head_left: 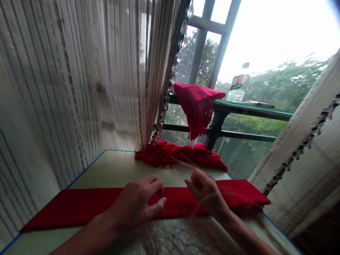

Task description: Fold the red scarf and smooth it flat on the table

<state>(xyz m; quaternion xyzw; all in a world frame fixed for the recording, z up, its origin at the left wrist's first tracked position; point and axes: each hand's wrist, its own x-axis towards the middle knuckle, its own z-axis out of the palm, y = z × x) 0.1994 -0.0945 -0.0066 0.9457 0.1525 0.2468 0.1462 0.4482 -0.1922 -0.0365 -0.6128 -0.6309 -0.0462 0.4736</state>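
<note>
Head view: left hand (134, 203), fingers curled, rests on folded red scarf (79, 209); right hand (205, 193), fingers open, hovers.

Sheer striped curtains (87, 78), window frame (201, 46), green railing (252, 109), trees (287, 85) outside

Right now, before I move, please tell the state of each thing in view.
Folded red cloth, flat on the table.
Left hand, fingers half curled on the cloth.
Right hand, fingers half curled above the cloth.
Crumpled red cloth, bunched behind it.
Fringed red scarf, draped over the railing.
Plastic bottle, upright.
Curtain, hanging.
</note>
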